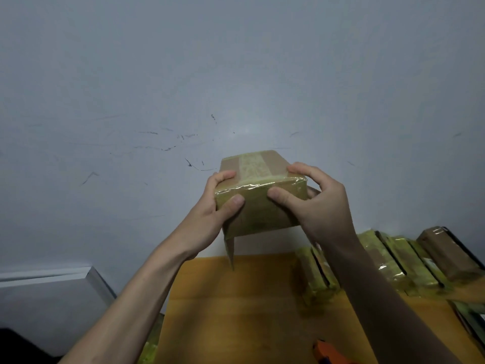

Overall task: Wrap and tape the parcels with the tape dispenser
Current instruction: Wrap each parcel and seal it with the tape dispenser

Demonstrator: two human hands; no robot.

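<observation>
Cardboard parcel (258,195) is being held up before the wall, above the wooden table (236,306); we are gripping it with left hand (215,206) and right hand (315,203), fingers curled around its taped edges, seemingly checking the seals. Its contents are staying hidden, while the orange tape dispenser (324,352) is lying idle below.

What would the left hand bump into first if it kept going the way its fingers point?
Its fingers already curl round the cardboard box that the left hand grips, so the box comes first. Beyond that, probably the grey wall, though depth is unclear.
</observation>
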